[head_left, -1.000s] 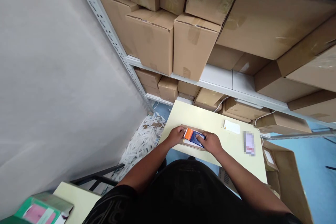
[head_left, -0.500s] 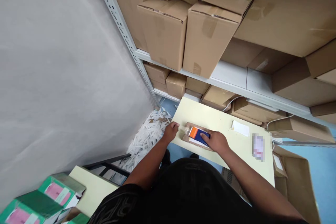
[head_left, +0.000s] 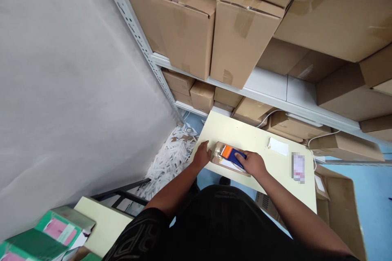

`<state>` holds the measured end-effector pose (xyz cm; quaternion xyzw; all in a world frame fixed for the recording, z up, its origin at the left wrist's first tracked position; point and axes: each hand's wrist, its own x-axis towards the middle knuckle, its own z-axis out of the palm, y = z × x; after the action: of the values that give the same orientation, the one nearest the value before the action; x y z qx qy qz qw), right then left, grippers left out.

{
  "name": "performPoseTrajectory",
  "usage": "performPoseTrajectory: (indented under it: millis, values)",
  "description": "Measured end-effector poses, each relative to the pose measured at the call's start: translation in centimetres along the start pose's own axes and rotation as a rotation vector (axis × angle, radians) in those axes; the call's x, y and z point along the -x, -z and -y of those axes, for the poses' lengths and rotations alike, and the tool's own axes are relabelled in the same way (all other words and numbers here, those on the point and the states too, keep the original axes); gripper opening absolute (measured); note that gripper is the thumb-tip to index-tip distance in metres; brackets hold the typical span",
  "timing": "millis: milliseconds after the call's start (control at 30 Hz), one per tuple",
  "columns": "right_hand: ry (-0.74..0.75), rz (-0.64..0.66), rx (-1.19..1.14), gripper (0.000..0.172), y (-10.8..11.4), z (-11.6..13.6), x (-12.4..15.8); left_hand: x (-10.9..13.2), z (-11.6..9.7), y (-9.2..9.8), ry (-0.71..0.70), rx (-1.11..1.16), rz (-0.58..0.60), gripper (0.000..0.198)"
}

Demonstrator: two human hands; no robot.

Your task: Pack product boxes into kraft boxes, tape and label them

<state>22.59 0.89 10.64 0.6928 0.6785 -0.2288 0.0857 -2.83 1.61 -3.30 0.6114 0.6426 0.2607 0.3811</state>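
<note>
Letters resembling "RP" mark the black sleeve (head_left: 142,234), while faint lettering on the shirt front (head_left: 218,222) is unreadable.

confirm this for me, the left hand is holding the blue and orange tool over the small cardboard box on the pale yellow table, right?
Not quite: the head view shows the right hand holding the blue and orange tool over the small cardboard box on the pale yellow table. The left hand is beside the box's left end.

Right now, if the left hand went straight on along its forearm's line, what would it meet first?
Probably the taped end of the cardboard package, just ahead of the left hand; whether they touch is unclear.
</note>
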Motion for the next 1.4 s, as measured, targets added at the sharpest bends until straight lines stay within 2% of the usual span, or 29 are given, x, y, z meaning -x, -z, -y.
performPoseTrajectory:
  millis: [100,167,200,333,433,633,733,867,1067,1200,1300,1400]
  values:
    - [0.005,0.0,-0.034,0.057,0.0,-0.1,0.0,0.5,-1.1,1.8,-0.331,-0.046,0.102,0.059]
    - [0.011,0.0,-0.062,0.056,0.1,-0.2,0.0,0.8,-2.1,1.9,-0.52,-0.103,0.202,0.065]
    - [0.017,-0.001,-0.075,0.055,0.1,-0.3,0.0,0.9,-2.6,1.6,-0.557,-0.139,0.239,0.07]
    - [0.027,0.009,-0.091,0.055,0.3,-0.4,-0.2,1.0,-3.2,-0.3,-0.523,-0.315,0.264,0.094]
    - [0.025,0.012,-0.08,0.057,0.3,-0.3,-0.5,0.9,-2.9,-0.8,-0.523,-0.431,0.244,0.092]
    - [0.046,0.037,-0.077,0.066,0.9,0.0,-1.3,0.5,-2.9,-0.5,-0.545,-0.58,0.217,0.094]
    - [0.067,0.06,-0.074,0.067,1.5,-0.8,-1.4,0.3,-3.2,-0.5,-0.555,-0.626,0.231,0.089]
    - [0.05,0.059,-0.083,0.065,2.2,-4.5,-0.1,0.2,-3.6,-0.2,-0.55,-0.643,0.258,0.087]
    - [-0.009,0.071,-0.094,0.062,3.3,-14.2,3.9,0.3,-4.1,0.1,-0.53,-0.597,0.271,0.088]
    - [-0.058,0.116,-0.042,0.059,3.8,-19.3,4.8,0.3,-4.0,0.0,-0.535,-0.556,0.272,0.086]
    - [-0.074,0.155,0.011,0.06,3.2,-20.6,3.8,0.2,-3.8,-0.1,-0.537,-0.552,0.27,0.086]
    - [-0.086,0.191,0.034,0.064,1.6,-19.0,1.7,0.3,-3.8,-0.1,-0.543,-0.567,0.274,0.086]
